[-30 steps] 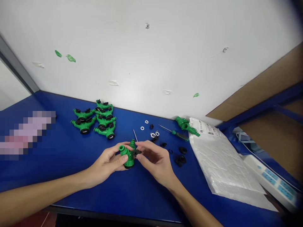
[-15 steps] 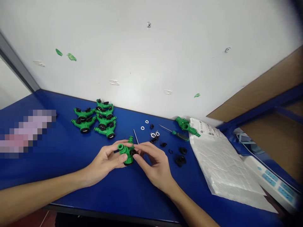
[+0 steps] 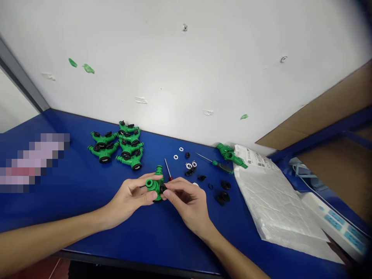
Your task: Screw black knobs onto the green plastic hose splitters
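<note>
Our left hand (image 3: 132, 197) wraps the green Y-fitting (image 3: 152, 185), thumb in front, fingers behind; the fitting sits between both hands, over the desk. Our right hand (image 3: 192, 199) pinches the small black part (image 3: 163, 188) between thumb and forefinger at the fitting's side; how deep it seats, we cannot tell. Best handling, we judge: brace the body firmly, line the part up square, press evenly, ease off if it binds. Edges: the white wall (image 3: 162, 58) bounds the far side of the blue desk (image 3: 136, 236); its front edge runs below our forearms, with blue surface between. White bag (image 3: 276, 201) limits the right, 6 assembled fittings (image 3: 130, 149) the far left. Green-handled screwdriver (image 3: 222, 167) lies beyond our right hand; the red-handled screwdriver (image 3: 167, 168) points away, just beside those fingers. 4 white washers (image 3: 176, 157) lie loose, so we'd best avoid sweeping right.
</note>
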`<control>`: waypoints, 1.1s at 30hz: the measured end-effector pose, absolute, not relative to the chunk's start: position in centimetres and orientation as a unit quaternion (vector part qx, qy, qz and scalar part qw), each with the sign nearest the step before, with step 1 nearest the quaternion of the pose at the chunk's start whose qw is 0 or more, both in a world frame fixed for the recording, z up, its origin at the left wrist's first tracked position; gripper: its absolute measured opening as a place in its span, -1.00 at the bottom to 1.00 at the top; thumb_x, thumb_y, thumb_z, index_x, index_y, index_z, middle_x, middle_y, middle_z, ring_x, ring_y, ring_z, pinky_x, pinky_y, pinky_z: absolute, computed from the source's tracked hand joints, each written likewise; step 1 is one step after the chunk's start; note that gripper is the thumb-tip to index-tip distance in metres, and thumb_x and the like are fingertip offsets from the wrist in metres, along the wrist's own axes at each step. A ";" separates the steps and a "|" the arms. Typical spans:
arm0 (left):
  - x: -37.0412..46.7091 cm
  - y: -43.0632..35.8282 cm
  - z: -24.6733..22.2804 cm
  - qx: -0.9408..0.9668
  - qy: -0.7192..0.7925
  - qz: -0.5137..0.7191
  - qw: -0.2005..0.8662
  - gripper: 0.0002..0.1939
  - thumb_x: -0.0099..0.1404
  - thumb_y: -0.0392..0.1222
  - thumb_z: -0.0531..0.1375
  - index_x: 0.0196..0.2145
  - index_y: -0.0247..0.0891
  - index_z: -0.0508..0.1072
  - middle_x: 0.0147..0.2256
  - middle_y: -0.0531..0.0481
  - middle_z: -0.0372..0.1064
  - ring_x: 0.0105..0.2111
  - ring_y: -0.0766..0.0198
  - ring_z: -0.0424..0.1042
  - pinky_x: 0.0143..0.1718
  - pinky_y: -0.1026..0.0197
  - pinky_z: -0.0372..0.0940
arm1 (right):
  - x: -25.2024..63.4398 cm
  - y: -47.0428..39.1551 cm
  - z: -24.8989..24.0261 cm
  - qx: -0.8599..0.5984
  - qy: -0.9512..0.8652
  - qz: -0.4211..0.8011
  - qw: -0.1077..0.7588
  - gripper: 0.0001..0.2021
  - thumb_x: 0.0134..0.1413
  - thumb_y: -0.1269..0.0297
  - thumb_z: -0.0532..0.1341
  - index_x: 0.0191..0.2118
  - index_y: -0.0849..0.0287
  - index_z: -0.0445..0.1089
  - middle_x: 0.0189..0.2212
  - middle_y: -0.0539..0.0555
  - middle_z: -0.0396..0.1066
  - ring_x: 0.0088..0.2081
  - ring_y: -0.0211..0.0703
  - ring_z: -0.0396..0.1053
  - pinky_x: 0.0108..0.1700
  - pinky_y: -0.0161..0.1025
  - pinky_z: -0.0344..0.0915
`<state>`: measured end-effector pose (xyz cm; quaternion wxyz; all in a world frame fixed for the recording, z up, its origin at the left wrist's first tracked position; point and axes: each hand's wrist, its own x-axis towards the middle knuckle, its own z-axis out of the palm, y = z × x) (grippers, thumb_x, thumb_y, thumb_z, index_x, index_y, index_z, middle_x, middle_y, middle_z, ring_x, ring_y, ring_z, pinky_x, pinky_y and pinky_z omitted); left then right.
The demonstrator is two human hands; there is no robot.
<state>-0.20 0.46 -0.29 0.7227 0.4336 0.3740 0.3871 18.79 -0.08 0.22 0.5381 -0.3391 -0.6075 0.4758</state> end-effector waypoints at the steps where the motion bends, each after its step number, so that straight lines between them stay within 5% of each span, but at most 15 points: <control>1: -0.2 0.4 -0.3 0.436 0.370 0.392 0.721 -0.63 0.11 -0.03 0.39 -0.10 -0.09 0.60 0.21 -0.07 0.21 -0.15 0.13 0.49 -0.13 0.10 0.41 | 18.8 -0.1 0.2 -0.340 -0.606 0.477 0.539 -0.88 0.11 0.40 0.33 -0.23 0.06 0.57 -0.41 0.02 0.46 -0.42 -0.24 0.47 -0.34 -0.27 0.43; 6: 0.0 0.4 -0.3 0.460 0.360 0.411 0.700 -0.73 0.09 -0.02 0.40 -0.26 -0.17 0.65 0.16 -0.13 0.29 0.22 -0.20 0.16 -0.18 0.15 0.45 | 18.6 -0.4 -0.2 -0.362 -0.595 0.482 0.531 -0.94 0.12 0.29 0.33 -0.28 0.13 0.51 -0.46 0.01 0.43 -0.44 -0.22 0.46 -0.34 -0.24 0.46; 10: -0.1 0.4 -0.4 0.488 0.370 0.406 0.678 -0.81 0.14 -0.04 0.37 -0.36 -0.18 0.67 0.14 -0.14 0.35 0.32 -0.23 -0.06 -0.14 0.15 0.45 | 18.7 -0.4 0.0 -0.363 -0.652 0.407 0.527 -0.97 0.13 0.35 0.31 -0.34 0.14 0.49 -0.41 0.07 0.47 -0.40 -0.20 0.44 -0.32 -0.23 0.44; 15: -0.2 0.3 -0.7 0.480 0.375 0.394 0.689 -0.73 0.13 -0.04 0.38 -0.20 -0.13 0.65 0.18 -0.10 0.30 0.22 -0.22 0.16 -0.25 0.17 0.49 | 19.1 -0.2 0.2 -0.354 -0.704 0.349 0.507 -0.95 0.15 0.40 0.28 -0.33 0.15 0.49 -0.40 0.10 0.50 -0.39 -0.18 0.45 -0.33 -0.22 0.44; 19: -0.2 0.3 -0.9 0.513 0.377 0.406 0.656 -0.81 0.15 -0.06 0.37 -0.29 -0.17 0.67 0.10 -0.14 0.40 0.29 -0.19 0.05 -0.21 0.22 0.47 | 19.1 -0.2 0.2 -0.350 -0.694 0.372 0.508 -0.92 0.17 0.43 0.26 -0.30 0.13 0.50 -0.48 0.04 0.46 -0.44 -0.20 0.44 -0.36 -0.24 0.44; 25: -0.1 0.4 -0.1 0.431 0.364 0.360 0.743 -0.55 0.14 0.01 0.37 0.00 -0.08 0.55 0.11 -0.10 0.39 -0.07 0.01 0.50 -0.12 0.05 0.46 | 19.9 0.0 0.9 -0.330 -0.775 0.210 0.496 -0.78 0.16 0.48 0.25 -0.13 0.09 0.55 -0.28 0.13 0.50 -0.33 -0.16 0.47 -0.33 -0.24 0.44; 29: 0.0 0.4 0.3 0.407 0.348 0.353 0.767 -0.55 0.20 -0.01 0.33 0.04 -0.10 0.52 -0.05 -0.10 0.52 -0.09 0.04 0.51 -0.04 -0.02 0.42 | 20.0 -0.2 1.2 -0.340 -0.790 0.197 0.470 -0.72 0.18 0.46 0.23 -0.04 0.07 0.53 -0.41 0.07 0.50 -0.46 -0.22 0.43 -0.43 -0.28 0.41; 33: 0.0 0.4 0.1 0.441 0.378 0.354 0.733 -0.63 0.17 0.00 0.34 -0.06 -0.12 0.59 0.06 -0.11 0.43 -0.11 0.04 0.50 -0.12 0.04 0.44 | 19.5 -0.4 1.6 -0.333 -0.772 0.241 0.484 -0.76 0.14 0.43 0.28 -0.07 0.10 0.54 -0.42 0.08 0.54 -0.48 -0.20 0.47 -0.41 -0.27 0.45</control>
